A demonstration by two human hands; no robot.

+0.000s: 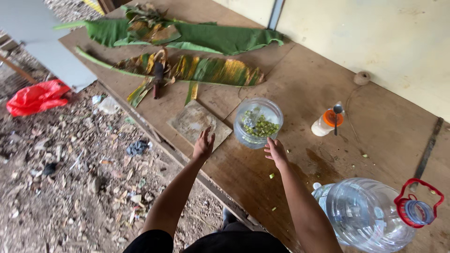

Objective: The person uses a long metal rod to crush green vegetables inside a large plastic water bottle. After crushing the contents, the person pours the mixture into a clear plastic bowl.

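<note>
Forearms first, both mine, reaching out over the plywood table (300,93). Right hand (275,152): fingers loose and spread, grasping nothing, tips just short of the clear plastic bowl (258,122). Left hand (203,145): fingers likewise released, hovering near the small square wooden board (197,122). Bowl holds water and chopped green pieces; I judge it thin-walled, light but sloshy, probably slick if wet, best cupped at both sides below the rim. Further out: small bottle with orange cap and spoon (328,122), large clear water jug (365,213) lying on its side, banana leaves (206,69), knife (158,77).
</note>
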